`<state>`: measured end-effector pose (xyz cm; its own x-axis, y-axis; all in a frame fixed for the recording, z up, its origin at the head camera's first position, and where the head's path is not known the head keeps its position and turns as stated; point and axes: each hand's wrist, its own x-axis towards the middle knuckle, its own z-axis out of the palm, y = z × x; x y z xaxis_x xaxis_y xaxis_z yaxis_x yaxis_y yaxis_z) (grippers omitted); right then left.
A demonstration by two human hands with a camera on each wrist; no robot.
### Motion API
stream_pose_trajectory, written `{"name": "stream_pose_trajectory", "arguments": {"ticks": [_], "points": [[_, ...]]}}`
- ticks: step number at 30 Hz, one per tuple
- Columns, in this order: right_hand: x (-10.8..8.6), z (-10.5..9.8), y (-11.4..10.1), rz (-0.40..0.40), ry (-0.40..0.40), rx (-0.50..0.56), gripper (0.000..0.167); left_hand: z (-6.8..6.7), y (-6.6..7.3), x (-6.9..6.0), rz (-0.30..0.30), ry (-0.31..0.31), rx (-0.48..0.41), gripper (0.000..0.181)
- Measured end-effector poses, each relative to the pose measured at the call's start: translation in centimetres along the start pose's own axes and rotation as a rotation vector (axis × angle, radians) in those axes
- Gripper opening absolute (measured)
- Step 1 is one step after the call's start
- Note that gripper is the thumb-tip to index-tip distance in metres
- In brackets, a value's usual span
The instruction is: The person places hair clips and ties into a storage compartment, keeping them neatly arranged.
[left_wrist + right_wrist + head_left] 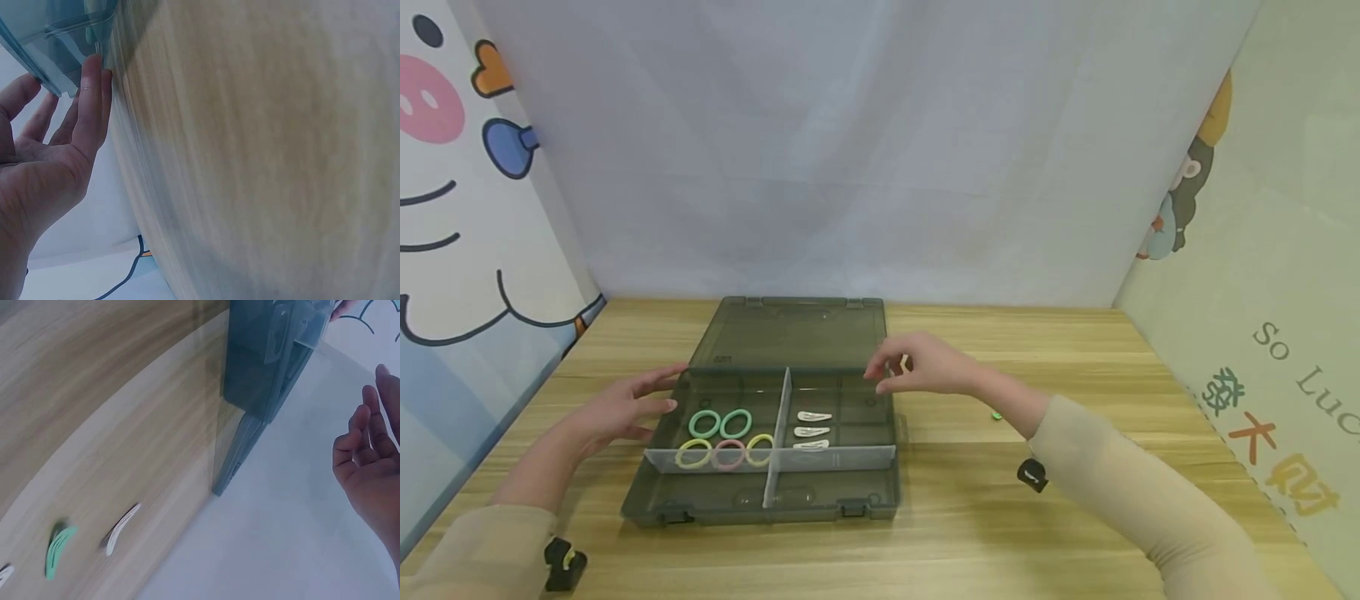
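A dark translucent divider box lies with its lid folded back on the table. Several green, yellow and pink hair ties are in its left rear compartment. Three white snap hair clips lie in a column in the right rear compartment. My left hand rests its extended fingers against the box's left side; the left wrist view shows the fingertips at the edge. Over the box's right rear edge hovers my right hand, fingers loosely bent, with nothing visible in it.
On the table right of the box, a green hair clip and a white hair clip show in the right wrist view, with part of another white clip. A pale curtain hangs behind, with printed panels on both sides.
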<state>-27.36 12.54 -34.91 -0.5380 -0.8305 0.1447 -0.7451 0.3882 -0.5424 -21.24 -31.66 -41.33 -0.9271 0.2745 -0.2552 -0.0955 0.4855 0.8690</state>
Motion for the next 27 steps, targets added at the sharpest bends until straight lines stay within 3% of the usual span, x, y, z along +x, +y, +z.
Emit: {"name": "stream_pose_trajectory", "arguments": {"ticks": [15,27], "points": [[-5.5,-1.4,4.0,0.07,0.137,0.019,0.016,0.0,0.0,0.0,0.005,-0.001,0.015,0.07],[-7.9,-1.2,8.4,0.183,0.175,0.079,0.016,0.1,0.3,-0.2,0.008,-0.001,0.018,0.07]]}}
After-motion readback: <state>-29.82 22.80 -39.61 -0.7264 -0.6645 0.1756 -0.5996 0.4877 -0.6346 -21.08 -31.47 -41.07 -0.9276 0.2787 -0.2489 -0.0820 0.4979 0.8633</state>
